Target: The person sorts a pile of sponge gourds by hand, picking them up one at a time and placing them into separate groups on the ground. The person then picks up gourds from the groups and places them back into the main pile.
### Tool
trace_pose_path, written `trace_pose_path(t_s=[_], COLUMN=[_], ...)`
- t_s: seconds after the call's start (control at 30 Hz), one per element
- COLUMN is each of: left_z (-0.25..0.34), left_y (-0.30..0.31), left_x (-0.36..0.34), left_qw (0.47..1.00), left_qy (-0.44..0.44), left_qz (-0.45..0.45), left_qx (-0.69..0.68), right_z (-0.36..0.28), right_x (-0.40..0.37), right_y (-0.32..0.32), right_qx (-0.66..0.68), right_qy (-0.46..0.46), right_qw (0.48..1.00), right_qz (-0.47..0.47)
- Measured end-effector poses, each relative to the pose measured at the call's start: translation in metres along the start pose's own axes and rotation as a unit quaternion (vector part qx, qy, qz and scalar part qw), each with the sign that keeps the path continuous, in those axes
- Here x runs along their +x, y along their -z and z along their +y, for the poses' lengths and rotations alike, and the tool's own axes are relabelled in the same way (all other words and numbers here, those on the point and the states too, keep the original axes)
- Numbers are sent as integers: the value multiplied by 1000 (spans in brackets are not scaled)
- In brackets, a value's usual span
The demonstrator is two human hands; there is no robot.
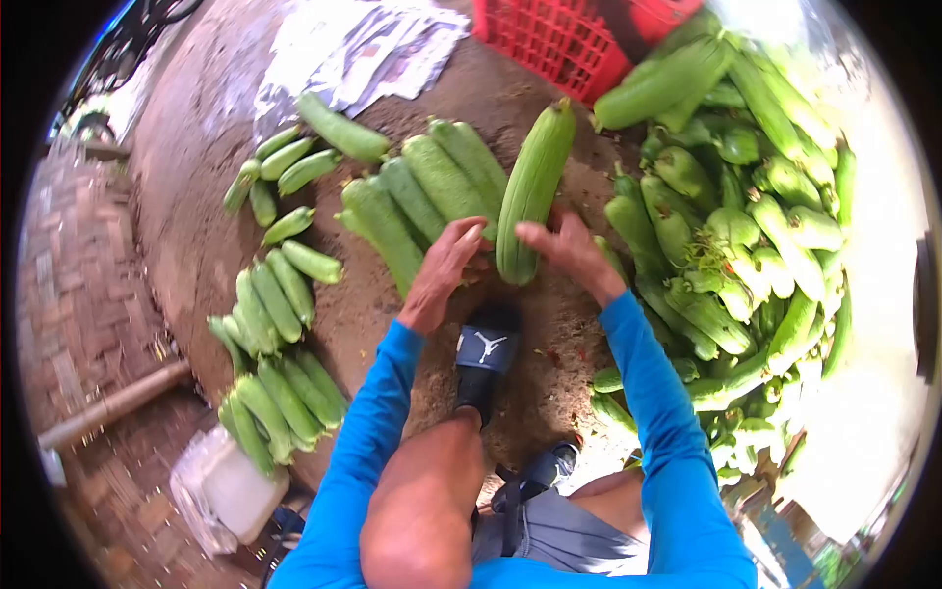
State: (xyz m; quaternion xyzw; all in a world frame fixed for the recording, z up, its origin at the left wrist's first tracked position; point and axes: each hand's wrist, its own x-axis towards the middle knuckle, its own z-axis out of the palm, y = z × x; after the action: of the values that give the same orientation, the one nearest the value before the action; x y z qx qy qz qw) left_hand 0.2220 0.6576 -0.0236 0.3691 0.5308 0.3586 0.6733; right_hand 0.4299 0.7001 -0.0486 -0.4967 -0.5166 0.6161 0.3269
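Observation:
A large ridged green luffa gourd (536,187) is in front of me, between my hands. My right hand (574,253) grips its lower right side, thumb across the front and fingers partly hidden behind. My left hand (446,270) is just left of the gourd's lower end, fingers apart; it holds nothing that I can see. Immediately beyond it lies a row of large luffa gourds (439,177) side by side on the ground. Another large gourd (343,130) lies at the far end of that row, turned crosswise.
A big heap of green gourds (726,231) covers the right side. Smaller gourds lie in groups (275,299) on the left. At the back are newspaper sheets (358,49) and a red plastic crate (559,44). A bamboo pole (116,404) and a plastic-wrapped block (231,486) are lower left.

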Motion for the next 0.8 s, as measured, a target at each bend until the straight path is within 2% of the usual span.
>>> trace_pose_path(t_s=[0.03, 0.07, 0.13, 0.17, 0.23, 0.27, 0.3, 0.37, 0.43, 0.5, 0.53, 0.6, 0.63, 0.7, 0.73, 0.8], left_z=[-1, -6, -18, -24, -39, -51, -58, -63, -54, -56, -56, -56, -57, -60, -66, -86], left_y=[0, 2, 7, 12, 22, 33, 43, 63, 73, 85, 89, 89, 86, 79, 78, 84], left_x=[-3, -11, -21, -27, -35, -38, -41, -39, -35, -18, -7, 11, 13, 23, 27, 36], left_qw=[996, 996, 959, 960, 957, 963, 962, 974, 970, 956, 955, 914, 914, 880, 882, 864], left_qy=[11, 10, 65, 62, -2, -38, -38, -66, -78, -60, -61, -31, -32, -143, -160, -179], left_qz=[-33, -17, -43, -34, 22, 43, 48, 167, 188, 284, 288, 347, 347, 372, 362, 361], left_qx=[-81, -83, -271, -271, -291, -263, -265, -137, -129, -35, -37, 209, 210, 257, 256, 301], right_z=[-4, -6, -14, -21, -26, -26, -25, -23, -17, -4, 0, 3, 6, 9, 11, 18], right_x=[-8, -17, -30, -33, -32, -33, -35, -39, -47, -56, -60, -66, -68, -68, -68, -62], right_y=[-14, -28, -59, -70, -75, -76, -75, -66, -42, -19, -7, 8, 10, 14, 16, 18], right_qx=[-12, -22, -80, -103, -142, -184, -184, -129, -156, -115, -116, -16, -15, -2, -1, -7], right_qy=[-2, -4, 17, 21, 3, -19, -20, -39, -40, -27, -27, -111, -111, -113, -113, -122], right_qw=[997, 989, 984, 983, 974, 963, 962, 988, 985, 993, 993, 994, 994, 993, 993, 992], right_qz=[-76, -149, -157, -147, -175, -197, -203, -78, -65, -14, -18, -7, -7, 37, 42, 2])
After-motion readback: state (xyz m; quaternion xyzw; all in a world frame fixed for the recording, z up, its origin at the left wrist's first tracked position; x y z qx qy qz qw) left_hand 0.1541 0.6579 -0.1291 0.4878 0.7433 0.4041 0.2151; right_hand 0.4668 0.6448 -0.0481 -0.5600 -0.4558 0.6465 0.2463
